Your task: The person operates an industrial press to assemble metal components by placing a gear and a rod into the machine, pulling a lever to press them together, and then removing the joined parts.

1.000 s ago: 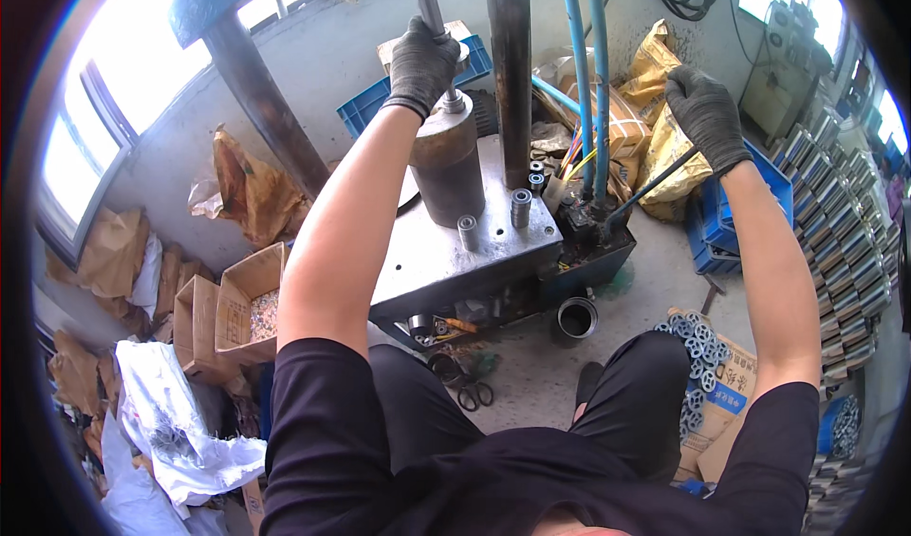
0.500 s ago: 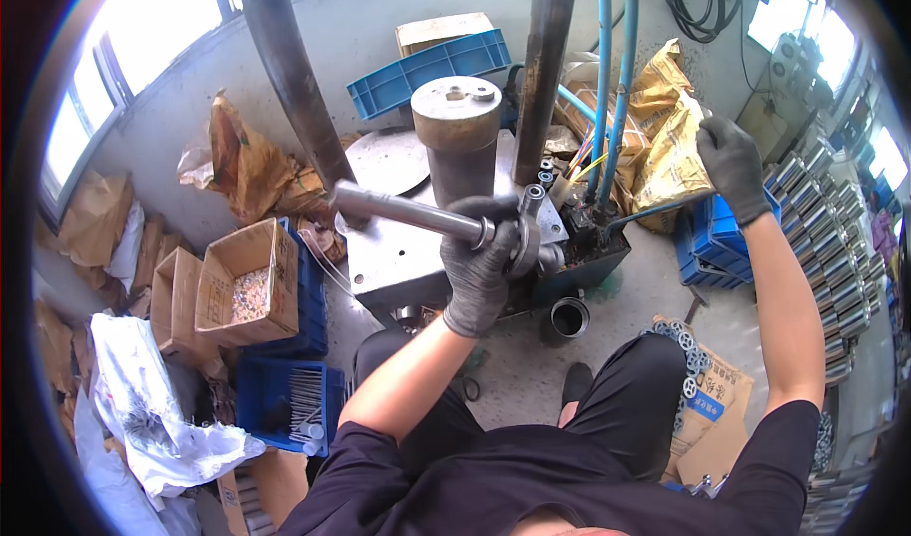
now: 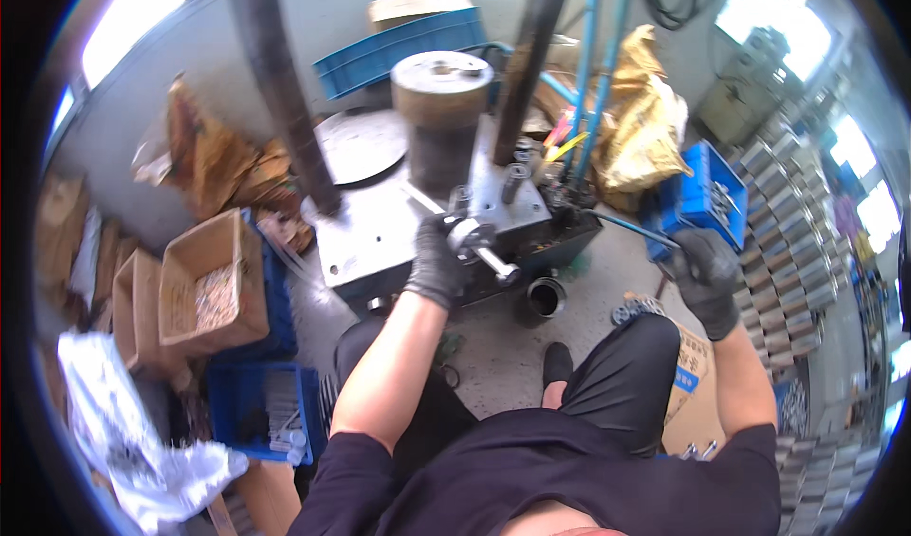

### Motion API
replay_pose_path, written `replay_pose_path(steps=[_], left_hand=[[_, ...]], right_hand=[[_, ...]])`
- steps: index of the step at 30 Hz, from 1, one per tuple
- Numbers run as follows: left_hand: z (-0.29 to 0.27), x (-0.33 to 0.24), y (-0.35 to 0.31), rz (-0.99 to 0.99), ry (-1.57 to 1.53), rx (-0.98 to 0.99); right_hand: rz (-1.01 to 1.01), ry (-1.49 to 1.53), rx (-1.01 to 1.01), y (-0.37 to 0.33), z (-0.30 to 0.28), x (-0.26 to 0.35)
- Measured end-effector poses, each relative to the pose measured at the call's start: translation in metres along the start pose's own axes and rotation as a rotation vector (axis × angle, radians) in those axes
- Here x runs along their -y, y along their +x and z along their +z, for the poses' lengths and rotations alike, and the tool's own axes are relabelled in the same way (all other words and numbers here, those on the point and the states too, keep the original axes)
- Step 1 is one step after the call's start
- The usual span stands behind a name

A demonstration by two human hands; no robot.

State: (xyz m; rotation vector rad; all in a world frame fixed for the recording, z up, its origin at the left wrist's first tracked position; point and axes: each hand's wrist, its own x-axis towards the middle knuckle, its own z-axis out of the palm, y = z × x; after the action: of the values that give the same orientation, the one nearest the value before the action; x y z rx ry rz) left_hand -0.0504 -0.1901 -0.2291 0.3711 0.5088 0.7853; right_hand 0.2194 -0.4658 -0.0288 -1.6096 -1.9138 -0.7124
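My gloved left hand is closed around a shiny metal rod with a wide collar, held tilted over the near edge of the metal press table. Motion blurs the rod, and its upper part runs toward the press's thick upright cylinder. At the right, my gloved right hand is closed at the end of a thin bluish lever, which slopes down from a small dark unit beside the table. The glove hides the lever's tip.
Two dark columns rise from the press. A short black tube stands on the floor before it. Cardboard boxes and blue bins lie left. Another blue bin and stacked metal cylinders are at the right.
My right hand has come down, and the lever's end has dropped with it. The rod in my left hand has turned from sideways to pointing down toward the near right. The view has shifted.
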Motion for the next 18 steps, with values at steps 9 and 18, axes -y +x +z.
replay_pose_path(steps=[9,18], left_hand=[[-0.011,0.006,-0.004,-0.141,-0.024,-0.028],[0.012,0.051,-0.059,-0.269,0.007,0.094]], right_hand=[[0.382,0.644,-0.128,-0.046,0.093,0.066],[0.851,0.919,0.276,-0.116,0.197,0.093]])
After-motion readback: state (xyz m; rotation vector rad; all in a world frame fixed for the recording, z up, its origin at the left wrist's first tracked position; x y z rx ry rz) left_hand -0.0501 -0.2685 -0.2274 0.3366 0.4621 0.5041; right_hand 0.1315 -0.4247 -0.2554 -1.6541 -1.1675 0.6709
